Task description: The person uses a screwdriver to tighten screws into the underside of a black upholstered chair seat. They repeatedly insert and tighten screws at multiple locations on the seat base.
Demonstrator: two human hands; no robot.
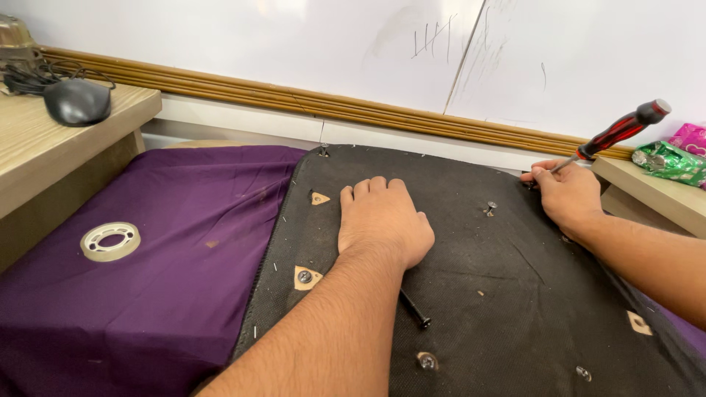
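A black fabric-covered panel (478, 294), like the underside of a chair seat, lies on a purple cloth (169, 242). My left hand (382, 220) rests flat on the panel's middle, fingers together, holding nothing. My right hand (566, 192) sits at the panel's far right edge and grips a screwdriver (621, 132) with a red and black handle, its shaft angled down toward the edge. Screws (490, 207) and small tan triangular patches (306, 277) dot the panel. A loose black bolt (414, 309) lies just right of my left forearm.
A roll of clear tape (110, 240) lies on the purple cloth at left. A wooden desk (44, 147) at far left carries a black mouse (76, 101) and cables. A shelf at right holds green and pink wrappers (673, 160). A white wall with wooden trim runs behind.
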